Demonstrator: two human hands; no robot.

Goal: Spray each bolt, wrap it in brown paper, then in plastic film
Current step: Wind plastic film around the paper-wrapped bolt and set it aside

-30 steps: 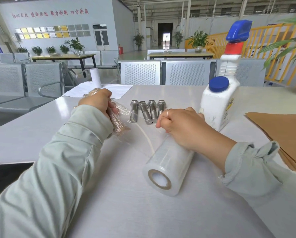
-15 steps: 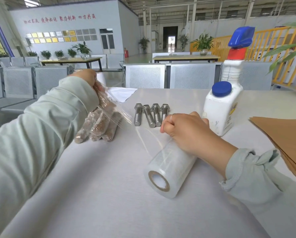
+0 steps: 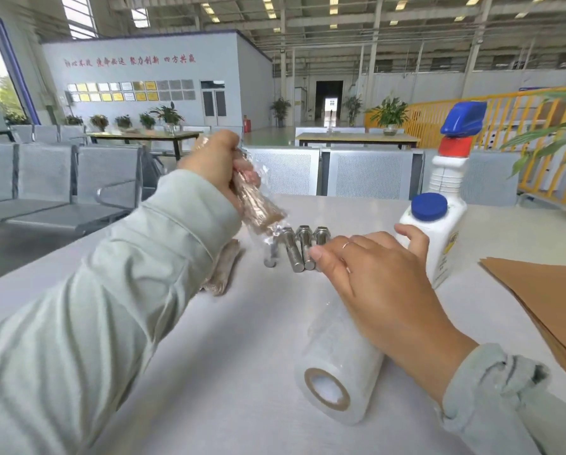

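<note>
My left hand (image 3: 214, 165) grips a bolt wrapped in brown paper and plastic film (image 3: 258, 205), held tilted above the table with loose film trailing from its lower end. My right hand (image 3: 370, 277) lies with straight fingers over the far end of the plastic film roll (image 3: 337, 372), which lies on its side. Several bare steel bolts (image 3: 296, 252) lie side by side just beyond my right fingertips. Wrapped bolts (image 3: 222, 272) lie on the table under my left forearm, partly hidden by the sleeve.
A white spray bottle with a blue and red trigger head (image 3: 439, 231) stands to the right of the bolts. A stack of brown paper sheets (image 3: 544, 303) lies at the right edge of the white table (image 3: 242, 356). Metal bench seats stand beyond it.
My left hand has lifted the wrapped bolt up and away from the roll, and the film no longer stretches to the roll. My right fingers have straightened over the roll.
</note>
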